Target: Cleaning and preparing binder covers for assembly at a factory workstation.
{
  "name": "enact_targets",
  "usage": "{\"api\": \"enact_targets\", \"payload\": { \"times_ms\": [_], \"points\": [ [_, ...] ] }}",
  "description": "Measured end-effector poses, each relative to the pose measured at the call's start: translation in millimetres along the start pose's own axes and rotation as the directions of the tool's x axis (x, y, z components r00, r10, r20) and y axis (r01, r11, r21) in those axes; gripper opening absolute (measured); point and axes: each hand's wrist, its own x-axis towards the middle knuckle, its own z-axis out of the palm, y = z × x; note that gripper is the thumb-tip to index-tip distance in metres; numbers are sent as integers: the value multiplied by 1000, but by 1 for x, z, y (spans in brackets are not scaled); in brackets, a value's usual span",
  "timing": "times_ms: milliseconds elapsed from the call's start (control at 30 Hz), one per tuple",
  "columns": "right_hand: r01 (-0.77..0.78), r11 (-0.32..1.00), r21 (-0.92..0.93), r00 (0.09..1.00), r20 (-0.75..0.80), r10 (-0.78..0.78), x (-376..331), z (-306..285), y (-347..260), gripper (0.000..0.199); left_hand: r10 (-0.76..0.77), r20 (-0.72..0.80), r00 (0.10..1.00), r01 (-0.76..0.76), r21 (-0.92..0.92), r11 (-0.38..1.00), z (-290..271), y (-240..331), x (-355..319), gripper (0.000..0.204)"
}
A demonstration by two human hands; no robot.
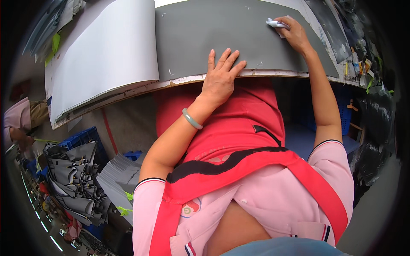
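Observation:
A large dark grey sheet [200, 34] lies flat on the worktable, with small white corner marks along its edges. My left hand [222, 77] rests on its near edge, fingers spread and holding nothing. Toward the sheet's far right, my right hand [294, 33] is closed around a wadded white cloth [276, 24], which touches or hovers just over the grey surface; I cannot tell which. Left of the grey sheet, a stack of wide white sheets [106, 47] curves over the table's near edge.
Dark clear-wrapped pieces [331, 30] and small bottles [355, 64] crowd the table's right end. A blue crate [87, 138] and a heap of grey cut pieces [77, 179] stand low on the left, beside stacked grey sheets [117, 175]. Another person's arm [19, 136] shows at far left.

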Motion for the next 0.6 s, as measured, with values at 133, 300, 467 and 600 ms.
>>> {"api": "enact_targets", "payload": {
  "times_ms": [133,300,467,600],
  "points": [
    [105,990,96,990,89,-114,-64,-16,-22,33,-10,19,1000,10,-34,999,-4,5,5,40],
    [-215,973,79,960,202,195,-104,-48,6,18,-4,56,998,4,-8,1000,-7,4,3,42],
    [-306,907,290,914,-178,366,-114,-58,48,34,-15,52,999,15,0,1000,-7,8,5,50],
    [-7,951,309,929,-350,121,-64,-10,35,28,-21,39,999,21,1,1000,-5,7,4,53]
  ]
}}
